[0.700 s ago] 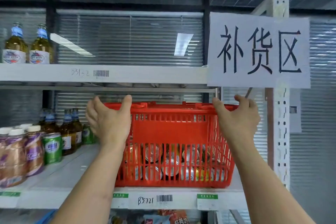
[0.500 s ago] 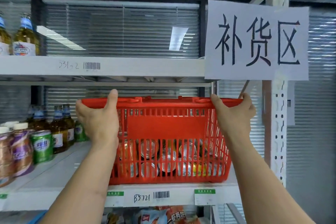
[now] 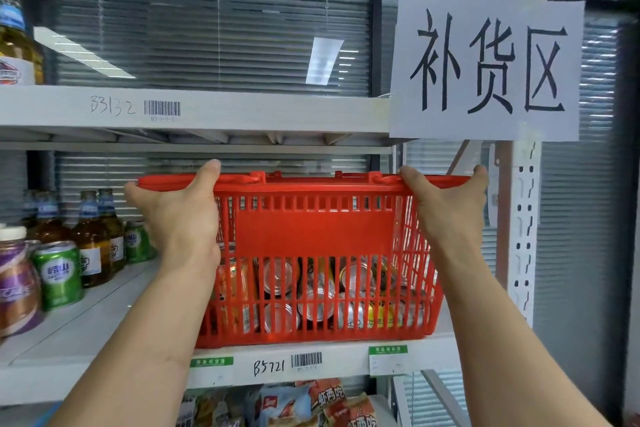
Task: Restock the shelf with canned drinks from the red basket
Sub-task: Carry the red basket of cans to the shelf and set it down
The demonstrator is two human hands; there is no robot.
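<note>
- Red basket [image 3: 313, 229]: slatted plastic with a solid panel on its near face, handles folded flat along the rim. It sat on the middle shelf [image 3: 86, 333], right half, near wall close to the front edge.
- Canned drinks [image 3: 313, 302] lay piled on their sides in the bottom of it, silver ends facing out through the slats; a few orange and yellow bodies showed. Count not readable.
- Left hand [image 3: 180, 218] gripped the basket's left rim corner, thumb hooked over the top, fingers behind it and out of view.
- Right hand [image 3: 450, 211] gripped the right rim corner the same way, thumb on top.
- Left of the basket: bare shelf board, then a green can [image 3: 59, 276], brown glass bottles [image 3: 91, 239] behind it, and purple-labelled bottles [image 3: 15, 284] at the far left.
- Upper shelf [image 3: 207, 107] sat just above the rim, marked B3132 with a barcode; one bottle [image 3: 15, 45] on it at far left.
- Paper sign [image 3: 486, 62] with three black characters hung on the white upright [image 3: 524, 218], just right of the basket.
- Snack packets [image 3: 294, 406] sat on the level below.
</note>
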